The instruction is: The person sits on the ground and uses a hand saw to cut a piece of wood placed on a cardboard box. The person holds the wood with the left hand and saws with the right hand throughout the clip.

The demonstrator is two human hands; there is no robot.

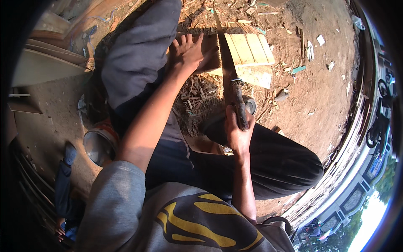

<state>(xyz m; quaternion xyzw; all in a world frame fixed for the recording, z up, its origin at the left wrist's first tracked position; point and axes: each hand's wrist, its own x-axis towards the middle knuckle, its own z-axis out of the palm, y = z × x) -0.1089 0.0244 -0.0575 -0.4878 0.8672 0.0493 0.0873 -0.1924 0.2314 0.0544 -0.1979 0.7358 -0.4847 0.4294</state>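
My right hand (pixel 239 132) is closed round the dark, worn handle of a handsaw (pixel 227 69). The saw's long blade points away from me and lies across pale, grooved wooden boards (pixel 247 48). Left of the blade, my left hand (pixel 189 52) rests on the shaded part of the wood with its fingers spread. Sunlight falls on the boards' right part, where the grooves run lengthwise away from me. A lower pale piece shows beneath their near edge. Whether the blade's teeth are in a cut cannot be made out. My bent legs frame the work on both sides.
Shavings and splinters (pixel 201 94) litter the dirt between my feet. A round metal can (pixel 100 147) stands by my left leg, near leaning flat panels (pixel 46 69). Another person's hand (pixel 61 229) shows at lower left. Motorcycles (pixel 373 134) stand beyond the right edge.
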